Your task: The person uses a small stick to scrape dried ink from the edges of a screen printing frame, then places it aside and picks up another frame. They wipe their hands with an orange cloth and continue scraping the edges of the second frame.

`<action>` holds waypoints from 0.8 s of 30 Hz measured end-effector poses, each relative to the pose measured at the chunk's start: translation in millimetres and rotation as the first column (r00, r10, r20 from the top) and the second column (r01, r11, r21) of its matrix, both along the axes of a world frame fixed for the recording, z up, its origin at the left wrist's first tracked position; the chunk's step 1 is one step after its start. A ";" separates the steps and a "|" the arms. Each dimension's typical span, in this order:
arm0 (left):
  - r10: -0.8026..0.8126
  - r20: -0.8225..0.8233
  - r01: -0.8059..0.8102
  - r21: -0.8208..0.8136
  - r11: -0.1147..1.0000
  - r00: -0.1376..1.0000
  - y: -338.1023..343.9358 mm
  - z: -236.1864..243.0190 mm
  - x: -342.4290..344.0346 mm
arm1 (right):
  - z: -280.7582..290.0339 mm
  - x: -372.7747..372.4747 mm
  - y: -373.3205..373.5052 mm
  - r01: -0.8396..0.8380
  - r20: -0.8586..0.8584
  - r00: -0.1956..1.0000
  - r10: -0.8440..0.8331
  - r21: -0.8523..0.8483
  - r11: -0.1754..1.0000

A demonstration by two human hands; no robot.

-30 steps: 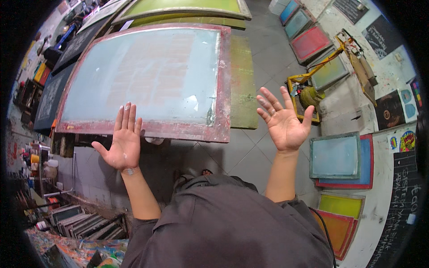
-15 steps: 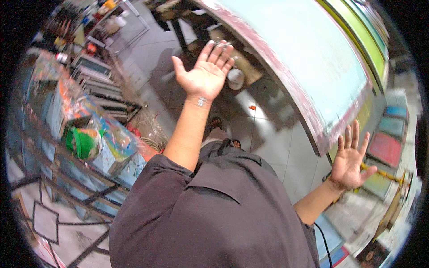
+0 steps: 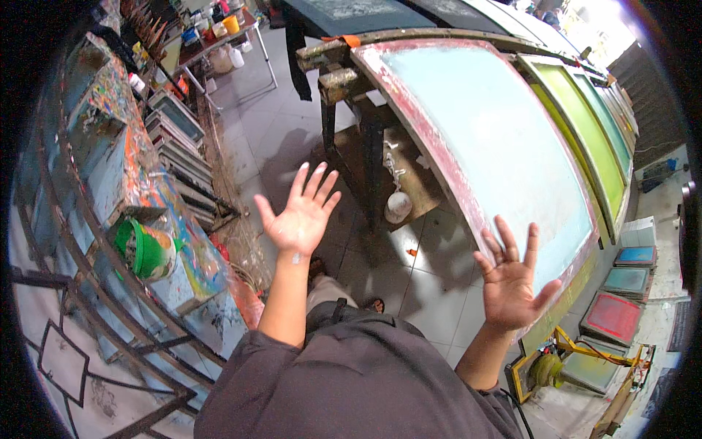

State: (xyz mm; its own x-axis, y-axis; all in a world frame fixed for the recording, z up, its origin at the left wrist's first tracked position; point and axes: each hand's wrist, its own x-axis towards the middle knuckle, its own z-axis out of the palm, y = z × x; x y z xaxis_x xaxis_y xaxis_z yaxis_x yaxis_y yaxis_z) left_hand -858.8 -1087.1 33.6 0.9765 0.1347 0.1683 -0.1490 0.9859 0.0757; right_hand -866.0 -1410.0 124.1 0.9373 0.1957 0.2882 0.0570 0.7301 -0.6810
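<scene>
The 2 hands are well apart. The left hand (image 3: 298, 212) is wide open, palm showing, with grey tile floor (image 3: 439, 293) below it. The right hand (image 3: 514, 285) is wide open too, in front of the near part of the big pale blue screen (image 3: 490, 117). I cannot tell if they touch. The screen lies on the far right, and its worn red frame (image 3: 433, 150) slants from far left to near right. The floor makes a gap between that edge and the paint-splashed ledge (image 3: 194, 245) on the left.

On the near left, a green bucket (image 3: 162, 256) has dark stuff inside, too hard to name. A round white tub (image 3: 398, 208) sits on a brown board (image 3: 424, 192) under the screen. A yellow-orange tub (image 3: 231, 25) stands on the far left table (image 3: 210, 45).
</scene>
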 end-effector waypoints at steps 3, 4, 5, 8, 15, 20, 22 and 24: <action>0.076 -0.030 -0.075 0.018 0.997 0.997 34.4 -4.6 0.0 | -1.1 18.8 33.6 -0.057 0.016 0.998 0.057 -0.013 0.998; 0.095 -0.055 -0.093 0.031 0.995 0.994 46.5 -1.4 0.3 | -0.7 25.5 45.9 -0.076 0.014 0.997 0.076 -0.010 0.997; 0.108 -0.059 -0.106 0.041 0.994 0.992 61.3 -0.8 1.0 | -0.5 32.4 60.3 -0.091 0.037 0.995 0.092 -0.025 0.996; 0.144 -0.111 -0.135 0.083 0.987 0.983 113.1 0.2 6.9 | -3.5 56.4 105.4 -0.126 0.048 0.991 0.127 -0.022 0.992; 0.276 -0.262 -0.219 0.227 0.949 0.925 226.0 9.8 25.9 | -9.7 111.3 202.3 -0.083 0.019 0.996 0.085 -0.085 0.993; 0.307 -0.307 -0.139 0.465 0.874 0.901 267.8 14.3 75.8 | -11.9 148.2 252.9 -0.037 0.028 0.999 0.040 -0.096 0.995; 0.305 -0.319 -0.068 0.583 0.810 0.897 270.4 26.6 110.4 | -11.5 161.1 267.2 -0.028 0.027 0.999 0.031 -0.093 0.995; 0.269 -0.219 -0.028 0.725 0.688 0.938 268.5 41.9 148.9 | -9.4 176.6 278.2 -0.014 0.024 1.000 0.015 -0.066 0.998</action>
